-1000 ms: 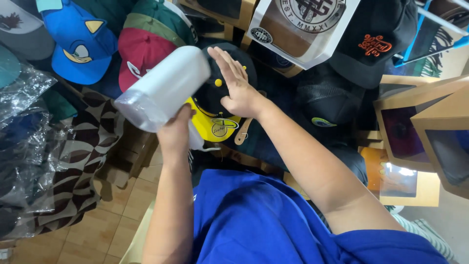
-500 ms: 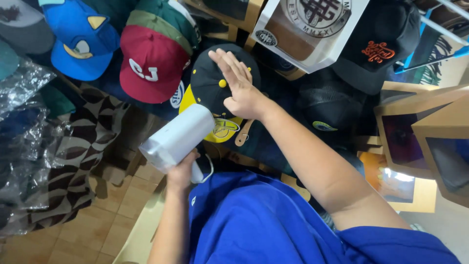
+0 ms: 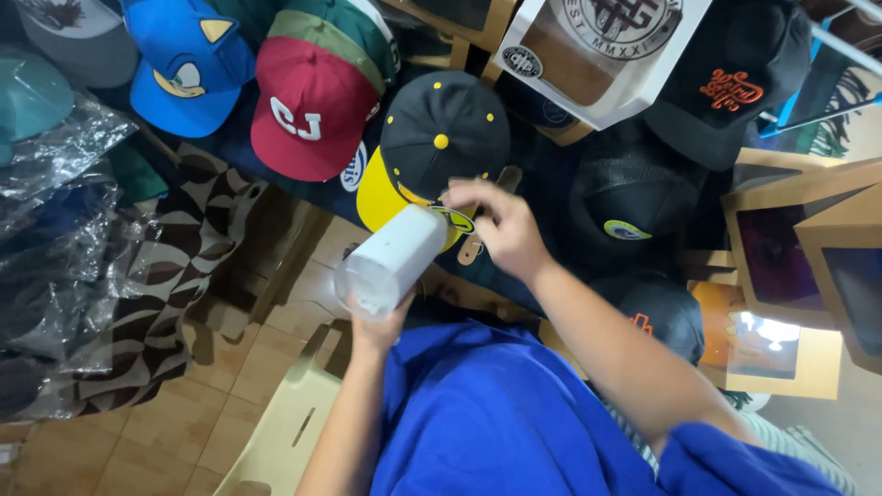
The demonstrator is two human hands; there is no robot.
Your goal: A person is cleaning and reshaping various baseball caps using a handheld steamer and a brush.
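Note:
My left hand point(image 3: 378, 323) grips a white handheld device with a thick cylindrical barrel point(image 3: 393, 258), held low in front of my blue shirt and pointing toward the caps. My right hand point(image 3: 501, 226) hovers with fingers curled at the yellow brim of a black cap with yellow dots point(image 3: 441, 138). Whether it pinches the brim I cannot tell. A round sticker sits on that brim beside my fingers.
Caps lie packed together: a red one point(image 3: 308, 115), a blue one with ears point(image 3: 188, 64), black ones point(image 3: 634, 197) at right. A white-framed box point(image 3: 597, 55) stands above, brown window boxes point(image 3: 799, 239) at right, plastic-wrapped stock point(image 3: 55, 230) at left, tiled floor below.
My left hand has lowered the white device from over the caps down toward my body. My right hand has slid off the black cap's crown to its yellow brim and curled its fingers.

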